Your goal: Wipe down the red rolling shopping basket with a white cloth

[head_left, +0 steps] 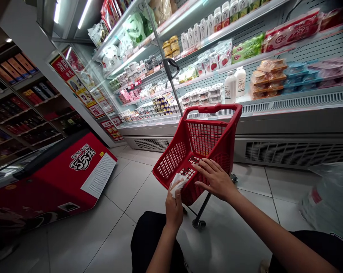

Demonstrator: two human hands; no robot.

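Observation:
In front of me stands a red plastic shopping cart (171, 163) with lattice sides and dark metal legs on casters. My left hand (175, 204) is closed around a crumpled white wipe (178, 183), which is at the cart's near rim. Over the cart's near right side my right hand (214, 179) is spread, fingers stretched out and holding nothing. Whether its fingertips touch the plastic I cannot tell. The cart's handle (213, 109) is on the far side, close to the cooler.
An open refrigerated display (274, 113) with dairy goods runs behind the cart. A red chest freezer (54, 182) stands at left on the tiled floor (126, 189). At right is a plastic-wrapped bundle (331, 201). Bottle shelves (20, 110) line the far left.

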